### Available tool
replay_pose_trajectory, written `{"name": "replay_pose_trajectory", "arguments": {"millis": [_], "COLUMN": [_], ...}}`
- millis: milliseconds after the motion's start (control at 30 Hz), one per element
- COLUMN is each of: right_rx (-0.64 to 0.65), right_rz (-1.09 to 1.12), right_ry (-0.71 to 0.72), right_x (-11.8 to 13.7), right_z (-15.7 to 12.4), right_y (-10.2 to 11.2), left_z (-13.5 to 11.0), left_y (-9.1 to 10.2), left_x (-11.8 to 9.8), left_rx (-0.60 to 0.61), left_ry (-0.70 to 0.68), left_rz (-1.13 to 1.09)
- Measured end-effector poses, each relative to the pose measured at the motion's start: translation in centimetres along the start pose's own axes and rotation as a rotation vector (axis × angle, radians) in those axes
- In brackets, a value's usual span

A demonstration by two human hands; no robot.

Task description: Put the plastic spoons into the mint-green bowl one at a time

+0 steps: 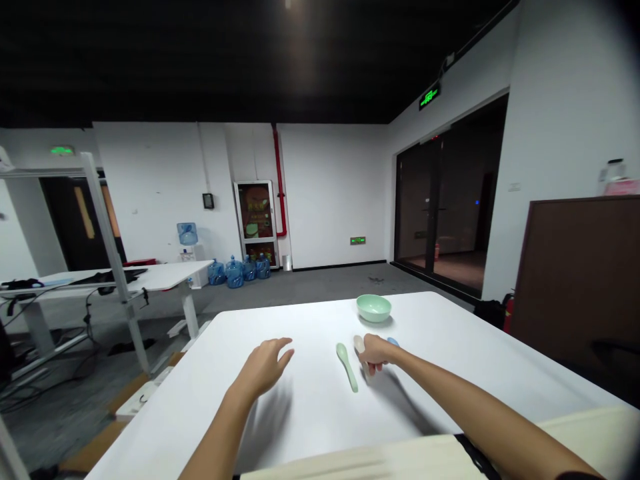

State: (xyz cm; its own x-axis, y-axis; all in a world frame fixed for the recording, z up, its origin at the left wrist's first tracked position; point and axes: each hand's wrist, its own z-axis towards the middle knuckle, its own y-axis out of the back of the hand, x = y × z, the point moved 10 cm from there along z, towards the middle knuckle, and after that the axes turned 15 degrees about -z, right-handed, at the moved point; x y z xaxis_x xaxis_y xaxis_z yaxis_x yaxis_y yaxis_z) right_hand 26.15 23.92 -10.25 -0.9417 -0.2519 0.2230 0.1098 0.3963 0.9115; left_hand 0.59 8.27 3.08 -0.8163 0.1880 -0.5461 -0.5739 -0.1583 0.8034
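Note:
My right hand (376, 353) has its fingers closed around a beige spoon (359, 344), whose bowl end points away from me. Just left of it a light green spoon (347, 367) lies flat on the white table (310, 413). Partly hidden behind my right wrist is a small blue thing (393, 341); its full shape does not show. Beyond the spoons a green bowl (374, 308) stands upright near the far edge. My left hand (266, 365) hovers over the table's left part, thumb and fingers apart, holding nothing.
A second white table (170, 275) with cables and dark cloth stands at left behind a metal frame post (107, 233). Several blue water jugs (234, 272) sit on the floor by the wall. A brown cabinet (575, 267) rises at right, near glass doors (440, 207).

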Motion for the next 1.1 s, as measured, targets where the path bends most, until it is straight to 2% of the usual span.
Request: {"name": "replay_pose_trajectory", "arguments": {"millis": [167,333,633,767,867,933,1000,1100], "right_rx": [0.037,0.094,0.074,-0.041,-0.243,-0.35,-0.382,-0.342], "right_rz": [-0.022,-0.034,-0.087,-0.138,-0.216,-0.269,-0.299,-0.302], "right_ry": [0.046,0.02,0.033,0.022,0.009,0.01,0.018,0.03], "right_x": [0.4,0.2,0.4,1.0,2.3,3.6,4.9,6.0], "right_z": [-0.2,-0.3,-0.7,-1.7,-2.8,-3.4,-3.6,-3.2], "right_y": [-0.8,-1.5,-1.0,0.9,3.1,3.8,3.4,1.7], "left_z": [0.0,0.0,-0.1,0.0,0.1,0.2,0.2,0.2], "left_y": [-0.1,-0.1,-0.1,-0.2,-0.3,-0.4,-0.4,-0.4], "left_x": [0.0,0.0,-0.1,0.0,0.1,0.2,0.3,0.3], "left_rx": [0.008,0.005,0.008,0.013,0.015,0.015,0.012,0.009], "left_ry": [0.003,0.012,0.005,0.003,-0.008,-0.013,-0.014,-0.011], "left_rz": [-0.007,-0.005,-0.004,-0.003,-0.007,-0.012,-0.015,-0.011]}}
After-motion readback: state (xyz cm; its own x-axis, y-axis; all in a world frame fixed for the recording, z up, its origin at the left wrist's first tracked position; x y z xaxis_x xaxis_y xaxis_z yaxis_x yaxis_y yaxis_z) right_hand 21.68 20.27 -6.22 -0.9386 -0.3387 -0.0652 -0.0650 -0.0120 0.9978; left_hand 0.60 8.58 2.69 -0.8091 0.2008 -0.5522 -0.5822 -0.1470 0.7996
